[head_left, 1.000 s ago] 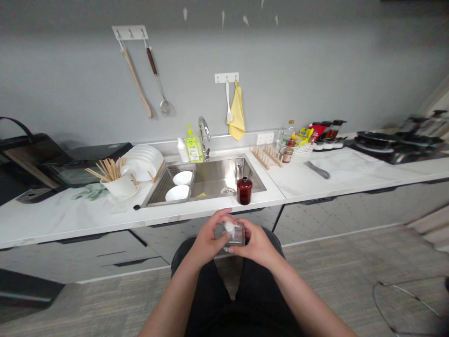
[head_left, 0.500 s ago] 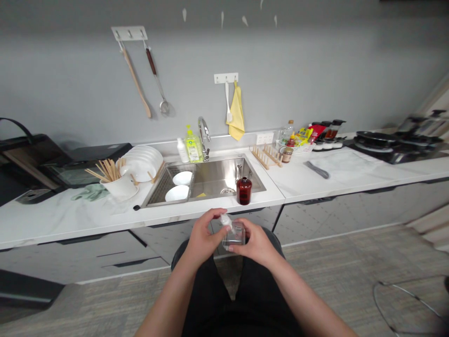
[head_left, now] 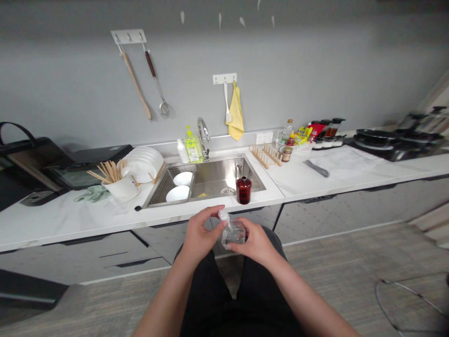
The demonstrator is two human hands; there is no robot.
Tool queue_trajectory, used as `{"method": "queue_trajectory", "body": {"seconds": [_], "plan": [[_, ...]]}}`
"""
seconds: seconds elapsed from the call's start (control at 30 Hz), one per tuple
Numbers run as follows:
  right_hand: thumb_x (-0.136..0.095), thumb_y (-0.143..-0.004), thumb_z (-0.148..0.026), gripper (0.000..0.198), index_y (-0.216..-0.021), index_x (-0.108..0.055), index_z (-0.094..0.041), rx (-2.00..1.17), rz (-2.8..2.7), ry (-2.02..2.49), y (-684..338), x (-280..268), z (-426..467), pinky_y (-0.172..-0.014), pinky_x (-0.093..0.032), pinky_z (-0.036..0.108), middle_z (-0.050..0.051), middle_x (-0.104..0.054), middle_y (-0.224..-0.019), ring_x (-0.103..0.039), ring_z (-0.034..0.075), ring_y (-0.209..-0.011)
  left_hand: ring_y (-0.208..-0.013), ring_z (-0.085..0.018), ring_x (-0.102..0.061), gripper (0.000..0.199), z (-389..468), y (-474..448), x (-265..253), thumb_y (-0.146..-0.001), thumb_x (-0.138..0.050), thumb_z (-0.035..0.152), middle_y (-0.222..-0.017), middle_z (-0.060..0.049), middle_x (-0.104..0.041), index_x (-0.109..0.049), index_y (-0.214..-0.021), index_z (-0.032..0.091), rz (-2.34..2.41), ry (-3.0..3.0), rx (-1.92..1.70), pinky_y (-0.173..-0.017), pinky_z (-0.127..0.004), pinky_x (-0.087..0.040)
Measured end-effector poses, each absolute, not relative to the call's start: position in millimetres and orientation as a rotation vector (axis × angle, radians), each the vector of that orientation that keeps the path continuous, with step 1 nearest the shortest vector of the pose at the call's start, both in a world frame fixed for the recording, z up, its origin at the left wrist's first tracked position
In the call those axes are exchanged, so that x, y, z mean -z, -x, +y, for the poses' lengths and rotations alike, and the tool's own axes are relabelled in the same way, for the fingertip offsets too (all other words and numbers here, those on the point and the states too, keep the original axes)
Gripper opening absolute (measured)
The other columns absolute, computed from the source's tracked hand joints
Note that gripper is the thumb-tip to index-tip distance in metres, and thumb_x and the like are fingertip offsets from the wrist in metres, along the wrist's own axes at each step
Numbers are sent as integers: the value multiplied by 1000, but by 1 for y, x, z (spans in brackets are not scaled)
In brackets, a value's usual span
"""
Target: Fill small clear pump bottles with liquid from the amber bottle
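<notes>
My right hand (head_left: 253, 241) is closed around a clear, square-sided bottle (head_left: 234, 235), held tilted above my lap in front of the counter edge. The fingers of my left hand (head_left: 203, 234) pinch a white pump head (head_left: 223, 215) at the bottle's mouth. Whether the pump is seated on the neck or lifted a little out of it, I cannot tell. Just beyond my hands, a dark red bottle (head_left: 243, 191) with an uncapped neck stands upright on the counter's front edge by the sink.
Behind lies a steel sink (head_left: 217, 175) with two white bowls (head_left: 177, 193) in a draining basket. Green soap (head_left: 192, 147) stands by the faucet (head_left: 202, 135). A chopstick holder (head_left: 121, 188) and plates (head_left: 143, 161) are left; a wooden rack (head_left: 266, 157) and seasonings sit right.
My left hand and the white pump head have shifted slightly up and left relative to the bottle. The red bottle stays in place; the camera view has moved a little.
</notes>
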State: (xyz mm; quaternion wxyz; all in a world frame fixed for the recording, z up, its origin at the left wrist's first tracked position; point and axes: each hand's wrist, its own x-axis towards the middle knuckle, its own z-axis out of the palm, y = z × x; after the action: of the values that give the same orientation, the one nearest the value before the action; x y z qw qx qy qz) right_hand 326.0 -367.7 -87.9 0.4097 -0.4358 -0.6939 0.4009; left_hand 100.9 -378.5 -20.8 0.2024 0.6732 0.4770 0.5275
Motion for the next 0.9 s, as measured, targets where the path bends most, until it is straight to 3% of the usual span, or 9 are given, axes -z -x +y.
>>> {"method": "queue_trajectory", "body": {"seconds": [0.17, 0.4, 0.6, 0.8, 0.9], "plan": [[-105, -71, -36, 67, -131, -76, -25, -1002, -1740, 1077, -327, 87, -369, -84, -65, 39, 5, -87, -113, -81, 25, -88, -95, -23, -84, 38, -382, -104, 20, -99, -85, 31, -109, -5, -89, -89, -137, 29, 1376, -2003, -1502, -94, -38, -68], [-105, -72, -37, 68, -131, -76, -24, -987, -1739, 1079, -329, 87, -370, -82, -65, 38, 6, -88, -117, -80, 23, -87, -95, -24, -86, 34, -381, -106, 23, -97, -86, 32, -107, -5, -90, -90, -131, 28, 1411, -1961, -1499, -95, -39, -69], [-106, -72, -38, 72, -135, -75, -25, -1014, -1703, 1087, -332, 91, -369, -86, -67, 41, 7, -87, -120, -82, 25, -91, -100, -26, -88, 38, -382, -101, 30, -94, -88, 37, -117, -7, -91, -89, -130, 25, 1451, -1850, -1515, -96, -39, -71], [-106, -73, -39, 72, -136, -74, -26, -968, -1727, 1089, -332, 95, -369, -90, -68, 43, 6, -87, -118, -84, 28, -97, -71, -19, -76, 32, -386, -92, 20, -93, -92, 42, -89, -2, -85, -89, -122, 28, 1615, -2162, -1363, -75, -32, -63], [-104, -74, -38, 70, -135, -73, -26, -956, -1745, 1083, -330, 96, -369, -88, -67, 41, 6, -87, -117, -83, 27, -95, -68, -18, -73, 27, -387, -88, 16, -95, -90, 40, -87, -1, -83, -88, -119, 27, 1594, -2221, -1302, -73, -31, -60]]}}
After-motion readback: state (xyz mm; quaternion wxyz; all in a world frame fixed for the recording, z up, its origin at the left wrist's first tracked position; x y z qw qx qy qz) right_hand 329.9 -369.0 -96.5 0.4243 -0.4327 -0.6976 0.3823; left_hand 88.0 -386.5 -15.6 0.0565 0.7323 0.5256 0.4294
